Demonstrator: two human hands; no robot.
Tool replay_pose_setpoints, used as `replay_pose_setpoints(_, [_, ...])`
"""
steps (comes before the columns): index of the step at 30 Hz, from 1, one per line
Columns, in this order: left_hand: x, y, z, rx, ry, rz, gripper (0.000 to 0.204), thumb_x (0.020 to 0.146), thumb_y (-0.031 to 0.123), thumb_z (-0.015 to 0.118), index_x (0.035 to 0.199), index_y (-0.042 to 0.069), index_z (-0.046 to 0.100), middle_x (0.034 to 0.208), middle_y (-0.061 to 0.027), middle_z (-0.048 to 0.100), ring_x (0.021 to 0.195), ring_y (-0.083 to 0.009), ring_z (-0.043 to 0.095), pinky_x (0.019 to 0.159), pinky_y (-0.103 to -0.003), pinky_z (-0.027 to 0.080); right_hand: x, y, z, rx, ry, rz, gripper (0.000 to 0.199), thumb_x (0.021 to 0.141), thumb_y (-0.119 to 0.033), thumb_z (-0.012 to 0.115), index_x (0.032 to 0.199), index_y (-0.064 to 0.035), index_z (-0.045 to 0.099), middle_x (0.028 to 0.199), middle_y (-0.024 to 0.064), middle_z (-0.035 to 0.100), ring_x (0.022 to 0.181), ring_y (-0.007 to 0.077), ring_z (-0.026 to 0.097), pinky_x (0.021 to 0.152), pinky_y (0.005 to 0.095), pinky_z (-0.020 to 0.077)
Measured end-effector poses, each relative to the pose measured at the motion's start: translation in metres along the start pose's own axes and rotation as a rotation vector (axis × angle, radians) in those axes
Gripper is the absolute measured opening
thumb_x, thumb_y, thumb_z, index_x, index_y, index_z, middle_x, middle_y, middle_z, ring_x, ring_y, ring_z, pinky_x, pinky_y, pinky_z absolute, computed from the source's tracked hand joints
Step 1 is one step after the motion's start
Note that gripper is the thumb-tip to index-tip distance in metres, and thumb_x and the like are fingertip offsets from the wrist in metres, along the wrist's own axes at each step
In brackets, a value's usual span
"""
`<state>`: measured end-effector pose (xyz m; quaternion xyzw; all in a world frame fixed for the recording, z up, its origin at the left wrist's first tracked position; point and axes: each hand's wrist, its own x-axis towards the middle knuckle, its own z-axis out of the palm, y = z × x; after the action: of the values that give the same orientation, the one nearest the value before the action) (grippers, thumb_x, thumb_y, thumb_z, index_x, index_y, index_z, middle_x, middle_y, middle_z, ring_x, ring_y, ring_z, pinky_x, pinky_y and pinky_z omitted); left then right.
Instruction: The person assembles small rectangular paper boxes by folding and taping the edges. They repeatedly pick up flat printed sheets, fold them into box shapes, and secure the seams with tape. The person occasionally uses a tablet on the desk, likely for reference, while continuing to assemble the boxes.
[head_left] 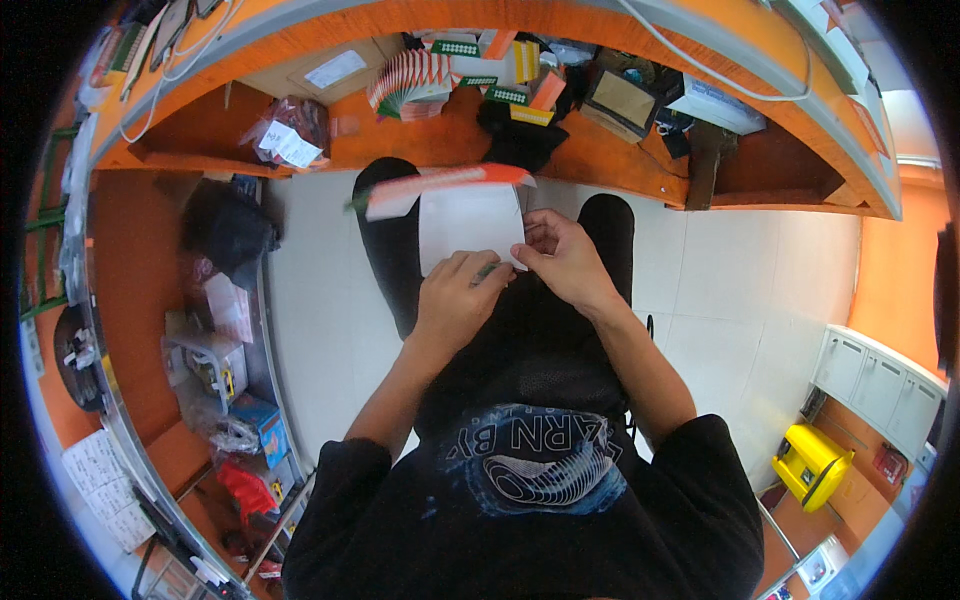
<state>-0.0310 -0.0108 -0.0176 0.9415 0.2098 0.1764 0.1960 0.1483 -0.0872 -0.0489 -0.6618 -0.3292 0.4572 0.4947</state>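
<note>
A white carton blank (470,225), its far flap orange-red and smeared by motion, is held above my lap between my knees. Its plain white side faces up. My left hand (462,298) grips the near edge with curled fingers, and a small dark greenish bit shows between them; I cannot make out what it is. At the near right corner, my right hand (562,258) pinches the card between thumb and fingers. On the desk shelf beyond, a fanned stack of similar orange and white flat cartons (412,85) lies beside green, yellow and orange boxes (500,75).
The orange desk shelf (400,150) curves across the far side, with a brown cardboard box (325,70) and a plastic-wrapped packet (290,135). Left stands a shelf unit with a black bag (232,232). A yellow case (812,467) sits at lower right.
</note>
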Motion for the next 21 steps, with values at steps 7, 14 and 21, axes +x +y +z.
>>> replay_pose_setpoints(7, [-0.025,0.001,-0.010,-0.626,-0.079,-0.468,0.033,0.088,0.014,0.075,0.118,0.005,0.067,0.114,-0.0129,0.068,0.105,-0.0256,0.067,0.090,-0.037,0.053,-0.006,-0.007,0.004,0.092,-0.202,0.248,0.022,0.087,-0.013,0.075,0.102,0.0010,0.067,0.087,0.0068,0.069,0.073,0.0122,0.064,0.066,0.0274,0.0522])
replay_pose_setpoints(14, [-0.034,-0.008,-0.005,-0.605,-0.228,-0.612,0.048,0.084,0.027,0.081,0.124,0.007,0.063,0.116,-0.0090,0.068,0.108,-0.0209,0.063,0.091,-0.038,0.050,-0.010,-0.019,0.006,0.182,-0.234,0.272,0.019,0.083,-0.011,0.079,0.096,-0.0027,0.069,0.082,0.0044,0.070,0.070,0.0093,0.062,0.061,0.0249,0.0490])
replay_pose_setpoints(21, [-0.073,-0.046,0.028,-0.203,-0.237,-0.521,0.069,0.082,0.060,0.072,0.135,0.018,0.057,0.133,-0.0063,0.061,0.124,-0.0261,0.057,0.104,-0.044,0.042,-0.011,-0.026,0.001,0.162,-0.286,0.253,0.017,0.082,-0.011,0.080,0.092,-0.0034,0.069,0.082,0.0040,0.071,0.071,0.0090,0.063,0.060,0.0249,0.0481])
